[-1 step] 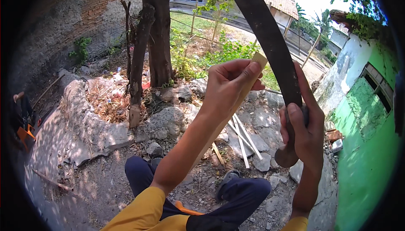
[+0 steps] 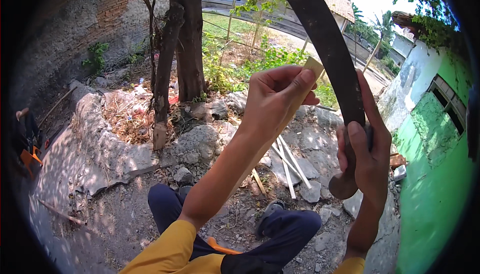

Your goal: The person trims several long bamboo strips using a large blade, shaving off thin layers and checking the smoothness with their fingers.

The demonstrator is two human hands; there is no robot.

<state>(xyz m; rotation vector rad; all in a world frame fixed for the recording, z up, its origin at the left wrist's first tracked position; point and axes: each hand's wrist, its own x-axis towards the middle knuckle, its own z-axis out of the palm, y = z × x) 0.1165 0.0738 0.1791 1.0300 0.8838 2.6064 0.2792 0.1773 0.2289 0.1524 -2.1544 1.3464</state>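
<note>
In my right hand (image 2: 370, 149) is a machete (image 2: 327, 44), its dark, broad, slightly curved blade pointing up and leaning left. My fingers wrap its handle, and the rounded handle end shows below them. My left hand (image 2: 277, 96) pinches a flat, pale strip of bamboo or wood (image 2: 314, 65) between thumb and fingers. Its tip sticks up past the thumb, close to the left edge of the blade; a small gap shows between them. Most of the strip is hidden behind my hand and forearm. Several more pale strips (image 2: 287, 169) lie on the ground beyond my knees.
Broken concrete slabs (image 2: 195, 144) and rubble cover the ground ahead. A tree trunk (image 2: 189, 49) rises at centre left. A green wall (image 2: 435, 189) runs along the right, a brick wall (image 2: 120, 4) at far left. Something orange (image 2: 222, 247) lies between my legs.
The machete and my right hand have shifted slightly to the right. My left hand has moved a little right with the strip, and more of the strip's tip shows.
</note>
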